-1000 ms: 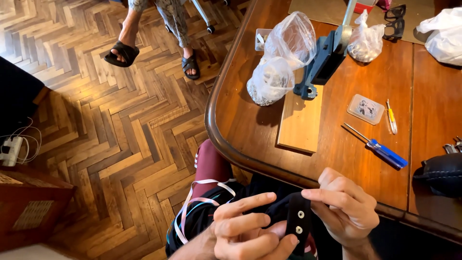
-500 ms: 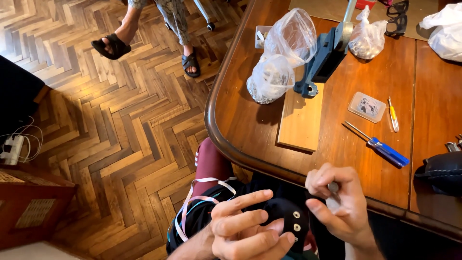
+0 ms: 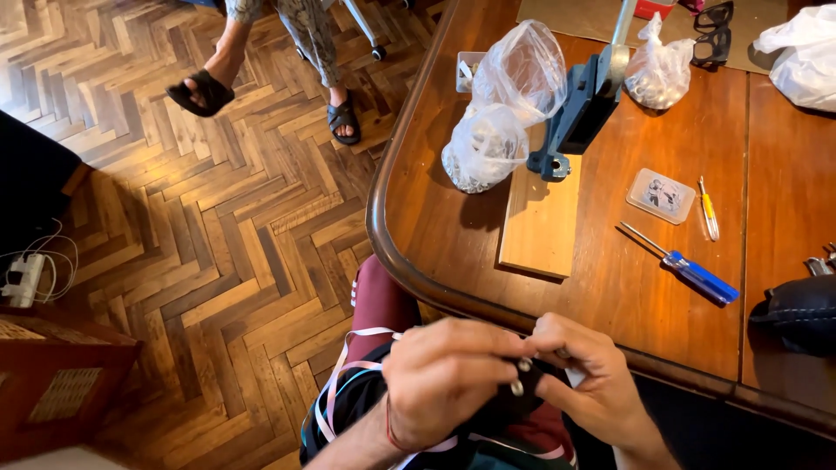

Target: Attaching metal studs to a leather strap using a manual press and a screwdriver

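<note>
Fingers of the left hand [image 3: 448,374] and right hand [image 3: 588,383] were curled tight together around a small black strap [image 3: 514,402] with metal studs, held just below the near edge of the wooden table [image 3: 610,287]. To do this well, I judged, both thumbs should keep the studs lined up. On that table lay a blue-handled screwdriver [image 3: 688,271].
</note>
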